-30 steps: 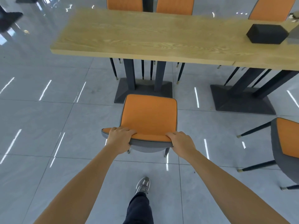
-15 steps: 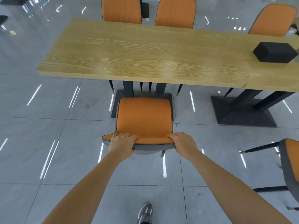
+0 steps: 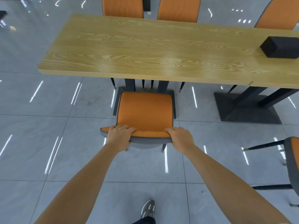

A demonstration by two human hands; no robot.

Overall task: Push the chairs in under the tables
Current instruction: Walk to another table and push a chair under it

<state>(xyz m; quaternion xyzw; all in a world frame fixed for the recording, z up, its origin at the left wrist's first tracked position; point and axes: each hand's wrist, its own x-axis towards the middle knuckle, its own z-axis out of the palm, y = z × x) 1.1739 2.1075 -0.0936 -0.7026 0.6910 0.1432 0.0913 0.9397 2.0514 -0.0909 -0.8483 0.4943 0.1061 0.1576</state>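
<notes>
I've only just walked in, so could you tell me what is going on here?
A person holds an orange chair by the top of its backrest, the left hand and the right hand gripping either end, facing the wooden table. The chair stands just short of the table's near edge, not yet tucked under. A second chair at the right stands out on the floor.

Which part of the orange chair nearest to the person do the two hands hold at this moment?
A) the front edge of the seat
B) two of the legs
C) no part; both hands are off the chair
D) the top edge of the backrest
D: the left hand and the right hand each curl their fingers over the top edge of the backrest of the orange chair, one near each end.
</notes>
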